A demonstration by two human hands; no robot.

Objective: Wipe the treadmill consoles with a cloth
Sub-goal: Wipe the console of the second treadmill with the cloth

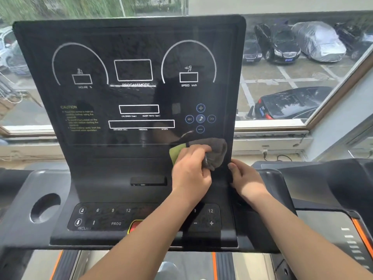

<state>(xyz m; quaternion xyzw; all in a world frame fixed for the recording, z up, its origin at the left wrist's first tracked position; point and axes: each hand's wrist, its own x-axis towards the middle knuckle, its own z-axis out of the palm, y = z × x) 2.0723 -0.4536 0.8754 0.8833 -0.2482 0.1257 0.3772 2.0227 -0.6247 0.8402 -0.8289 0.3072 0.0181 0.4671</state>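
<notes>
The left hand (190, 174) holds a cloth (217, 150) with its fingers curled over it. It presses the cloth flat on the console (101, 168). The cloth is grey, and a yellow-green part of it sticks out to the left of the hand. It sits low on the right side of the console, just under the round buttons (200, 118) with the plus, minus and music signs.

The right hand (247, 179) is just beside the cloth but does not touch it. It holds the right edge of the console, with its fingertips bent round that edge.

The console is big, black and shiny, and it leans back a little. It has white curved lines, boxes and small words on it. Below the hands there is a dark slot (148, 181). Lower down is a row of number keys (105, 211), and the left arm crosses over them. A red button (135, 226) peeks out beside that arm. A round cup hole (45, 207) is far to the left.

Behind the console is a window (302, 122). Parked cars (278, 45) are outside.
</notes>
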